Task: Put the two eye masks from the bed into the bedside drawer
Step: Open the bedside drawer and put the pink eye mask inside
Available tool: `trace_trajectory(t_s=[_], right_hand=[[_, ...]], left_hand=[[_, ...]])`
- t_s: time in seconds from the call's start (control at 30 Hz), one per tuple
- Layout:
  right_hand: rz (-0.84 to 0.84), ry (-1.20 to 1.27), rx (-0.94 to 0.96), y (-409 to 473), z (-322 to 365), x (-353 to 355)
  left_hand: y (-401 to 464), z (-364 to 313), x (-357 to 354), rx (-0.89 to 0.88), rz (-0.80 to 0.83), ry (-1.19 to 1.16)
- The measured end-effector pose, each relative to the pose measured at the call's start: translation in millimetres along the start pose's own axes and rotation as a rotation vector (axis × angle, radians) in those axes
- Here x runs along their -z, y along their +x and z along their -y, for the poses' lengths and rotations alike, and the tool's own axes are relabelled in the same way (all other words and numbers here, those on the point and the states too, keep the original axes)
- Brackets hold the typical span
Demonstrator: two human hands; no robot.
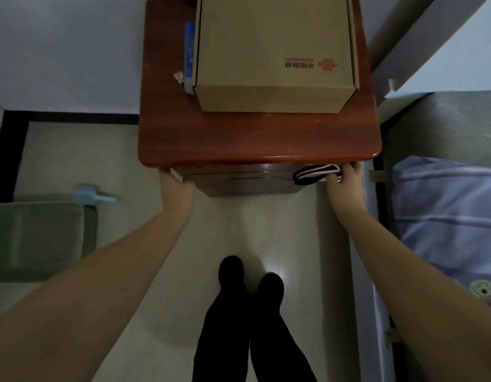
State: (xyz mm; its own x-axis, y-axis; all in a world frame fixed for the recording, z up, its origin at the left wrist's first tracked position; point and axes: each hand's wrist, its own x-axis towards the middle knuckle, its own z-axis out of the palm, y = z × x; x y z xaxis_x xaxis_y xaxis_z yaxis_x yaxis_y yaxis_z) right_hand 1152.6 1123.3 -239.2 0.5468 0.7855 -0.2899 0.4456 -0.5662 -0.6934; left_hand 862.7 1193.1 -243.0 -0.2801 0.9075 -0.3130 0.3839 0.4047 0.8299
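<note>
A reddish-brown bedside cabinet (255, 144) stands ahead of me. Its drawer (247, 180) juts out a little below the glossy top. My left hand (174, 186) grips the drawer's left front corner. My right hand (347, 179) is at the drawer's right corner, shut on a black and white eye mask (316, 173) that lies over the drawer's front edge. Whether it is one mask or two I cannot tell. The inside of the drawer is hidden by the cabinet top.
A cardboard box (274, 51) fills most of the cabinet top, with a blue tube (189, 51) beside it on the left. The bed with a blue striped pillow (448, 213) lies to the right. A green stool (37, 241) stands at the left. My legs are below.
</note>
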Motion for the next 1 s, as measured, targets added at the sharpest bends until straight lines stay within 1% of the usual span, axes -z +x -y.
trace_trajectory(t_s=[0.07,0.17,0.3,0.4,0.53,0.67,0.9,1.0], right_hand=[[-0.028,0.037,0.003,0.4,-3.5,-6.2],[-0.063,0.045,-0.027,4.0,-3.1,-9.2],[-0.087,0.037,-0.066,8.4,3.4,-10.9],[-0.069,-0.007,-0.063,11.4,2.4,-7.3],[-0.033,-0.128,-0.023,12.0,-3.1,3.3],[-0.005,-0.216,-0.007,-14.2,-16.4,10.5],[0.082,-0.197,-0.083,-78.2,-40.1,14.4],[0.089,-0.146,-0.082,-86.0,-47.6,9.8]], left_hand=[[3.1,5.8,-4.0,-0.019,-0.04,-0.016],[10.6,10.6,-3.0,0.009,-0.085,0.006],[12.5,15.0,-1.5,-0.12,-0.11,0.146],[13.8,14.9,0.1,-0.175,-0.12,0.16],[11.9,22.5,7.0,-0.133,-0.07,0.199],[-5.6,35.0,15.4,-0.092,-0.033,0.196],[-56.9,67.9,40.0,0.02,0.036,0.216],[-69.3,81.7,35.6,0.004,0.099,0.211]])
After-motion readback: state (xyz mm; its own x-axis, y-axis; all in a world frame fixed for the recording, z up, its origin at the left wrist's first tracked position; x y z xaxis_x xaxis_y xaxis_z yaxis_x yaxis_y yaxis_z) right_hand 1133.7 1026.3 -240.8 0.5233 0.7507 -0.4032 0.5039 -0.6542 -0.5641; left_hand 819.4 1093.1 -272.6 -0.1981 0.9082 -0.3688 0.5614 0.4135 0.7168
